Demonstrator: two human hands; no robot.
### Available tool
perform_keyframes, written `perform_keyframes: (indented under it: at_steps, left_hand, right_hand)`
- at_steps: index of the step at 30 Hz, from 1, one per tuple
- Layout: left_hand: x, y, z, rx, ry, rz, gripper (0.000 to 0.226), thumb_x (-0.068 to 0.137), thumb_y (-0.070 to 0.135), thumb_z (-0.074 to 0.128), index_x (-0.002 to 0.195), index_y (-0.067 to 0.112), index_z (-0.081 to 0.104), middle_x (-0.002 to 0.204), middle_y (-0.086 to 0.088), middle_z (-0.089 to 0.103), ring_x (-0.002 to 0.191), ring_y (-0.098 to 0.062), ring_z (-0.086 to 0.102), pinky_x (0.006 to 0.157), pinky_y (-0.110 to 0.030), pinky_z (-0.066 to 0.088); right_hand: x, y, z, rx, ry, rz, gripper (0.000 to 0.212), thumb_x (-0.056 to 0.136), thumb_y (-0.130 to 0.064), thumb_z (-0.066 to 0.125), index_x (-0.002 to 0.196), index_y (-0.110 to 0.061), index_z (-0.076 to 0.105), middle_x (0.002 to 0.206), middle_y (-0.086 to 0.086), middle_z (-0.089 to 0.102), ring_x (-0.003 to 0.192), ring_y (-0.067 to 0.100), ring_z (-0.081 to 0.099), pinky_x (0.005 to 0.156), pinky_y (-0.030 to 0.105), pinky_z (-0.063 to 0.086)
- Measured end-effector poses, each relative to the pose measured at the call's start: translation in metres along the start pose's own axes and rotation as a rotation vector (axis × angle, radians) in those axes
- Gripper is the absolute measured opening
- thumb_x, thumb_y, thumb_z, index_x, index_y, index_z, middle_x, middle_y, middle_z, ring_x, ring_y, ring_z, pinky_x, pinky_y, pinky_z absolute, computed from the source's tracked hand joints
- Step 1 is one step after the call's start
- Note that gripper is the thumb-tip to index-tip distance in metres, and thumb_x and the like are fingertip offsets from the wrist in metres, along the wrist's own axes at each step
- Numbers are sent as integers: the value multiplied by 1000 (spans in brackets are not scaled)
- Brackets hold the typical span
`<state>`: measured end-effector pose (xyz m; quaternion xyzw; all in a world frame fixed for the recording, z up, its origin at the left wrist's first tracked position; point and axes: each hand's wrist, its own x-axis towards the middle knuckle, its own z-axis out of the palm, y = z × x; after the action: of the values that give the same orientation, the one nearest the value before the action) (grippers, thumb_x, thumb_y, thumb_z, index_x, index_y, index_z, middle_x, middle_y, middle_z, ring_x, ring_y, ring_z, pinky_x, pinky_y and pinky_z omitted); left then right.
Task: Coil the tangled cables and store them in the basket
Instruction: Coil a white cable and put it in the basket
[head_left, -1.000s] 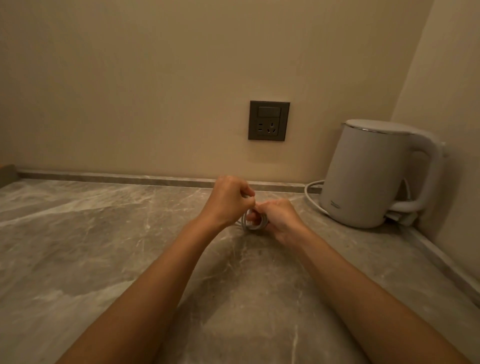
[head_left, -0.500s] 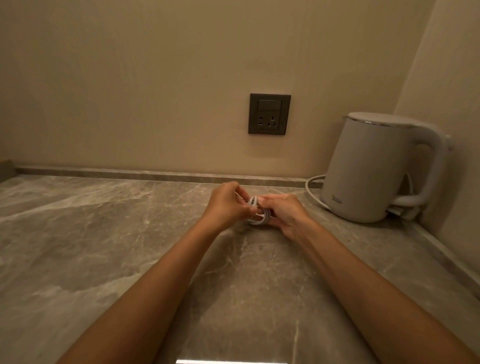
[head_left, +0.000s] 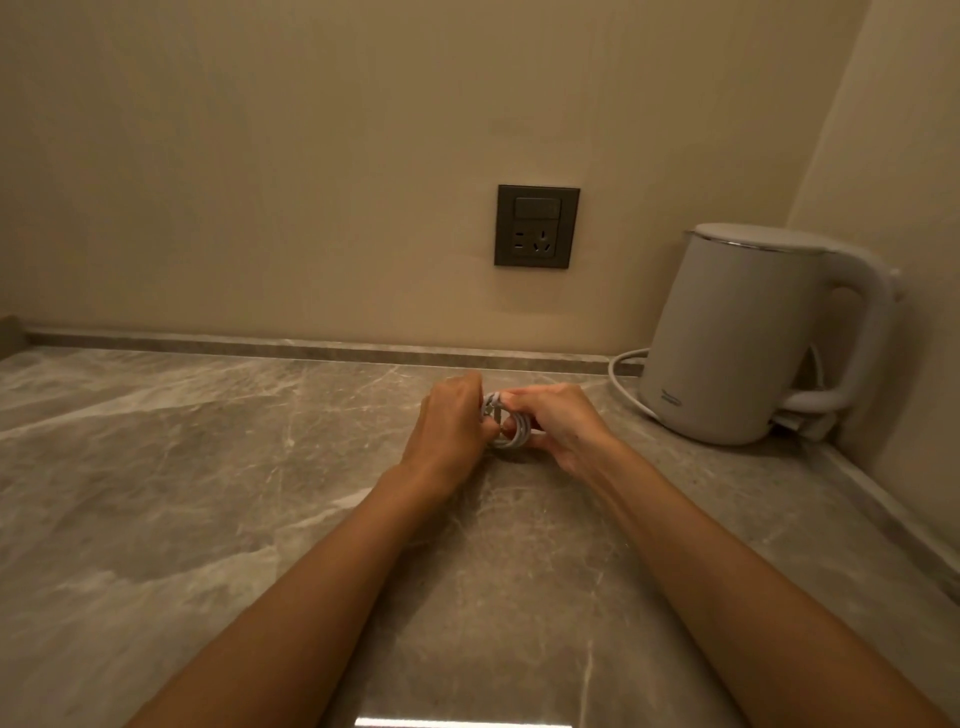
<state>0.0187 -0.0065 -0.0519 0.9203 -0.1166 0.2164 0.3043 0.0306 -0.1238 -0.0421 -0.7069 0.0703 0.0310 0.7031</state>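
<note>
Low over the counter (head_left: 208, 467), a small white cable coil (head_left: 511, 435) is being pinched between the curled left hand (head_left: 449, 421) and right hand (head_left: 560, 422), seemingly so its loops cannot spring apart, while no basket is being shown beyond them.

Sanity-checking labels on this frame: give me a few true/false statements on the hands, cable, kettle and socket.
1. The left hand and the right hand both grip the white cable coil. True.
2. The coil lies in the basket. False: no basket is in view, and the coil is held between the hands, over the countertop.
3. The kettle stands to the right of the hands, near the wall corner. True.
4. A plug sits in the socket. False: the wall socket has nothing plugged in.
5. The kettle lid is open. False: it is shut.
</note>
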Motion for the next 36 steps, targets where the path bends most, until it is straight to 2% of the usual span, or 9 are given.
perform_keyframes:
  at_steps: [7,11,13,15,18,24,29,32,36]
  left_hand:
    - [2,1,-4,23,-16,52,20,80,6,62,75,9,44,74,-8,50,64,-19,41,54,-26,33]
    - [8,-2,-7,9,-159,29,24,79,8,62,71,13,40,70,-4,49,66,-22,46,51,-26,35]
    - [12,-3,-15,-65,-247,-7,26,81,12,66,71,14,42,74,-8,57,70,-28,58,57,-33,48]
    - [14,-3,-26,-206,-402,-71,19,85,15,65,81,12,47,84,-12,62,74,-26,66,65,-38,58]
    - [15,-10,-38,-376,-612,-155,13,87,2,58,94,9,49,98,-14,61,82,-22,67,71,-31,59]
    - [17,-5,-36,-129,-484,-96,24,76,6,72,88,14,54,89,-4,59,77,-17,63,68,-28,57]
    - [20,-2,-38,133,-454,64,20,77,12,73,91,15,60,82,3,58,72,-11,58,66,-25,49]
    - [22,1,-43,147,-443,135,13,81,9,68,94,10,64,76,3,59,66,-5,56,63,-19,47]
    - [24,0,-49,185,-426,202,4,83,6,66,86,7,65,81,-2,62,72,-11,58,70,-24,51]
  right_hand:
    - [0,-3,2,-68,-18,-74,13,86,1,58,92,-2,69,71,3,65,61,11,58,55,20,47]
    - [3,0,-4,-143,-32,-108,16,86,4,58,99,6,68,73,8,65,62,13,56,57,19,49]
    - [5,0,-6,-190,-37,-128,16,88,3,56,97,5,69,72,7,65,61,11,56,59,19,49]
    - [6,1,-7,-243,-37,-166,16,90,2,54,94,2,70,70,5,64,62,9,54,60,18,47]
    - [5,4,-5,-345,-35,-221,20,92,1,52,100,1,70,70,1,63,65,8,52,60,17,43]
    - [1,1,-4,-443,-95,-334,21,92,1,52,104,0,70,85,5,65,76,9,56,71,17,47]
    - [3,-1,-8,-586,-140,-430,18,89,1,58,99,-4,73,80,11,67,72,14,54,76,32,48]
    - [1,-5,-13,-611,-175,-487,19,88,-1,60,102,-5,72,77,11,65,67,12,51,66,21,44]
    - [-4,-7,-13,-640,-247,-548,22,86,4,60,104,-1,71,79,3,67,62,5,50,59,9,42]
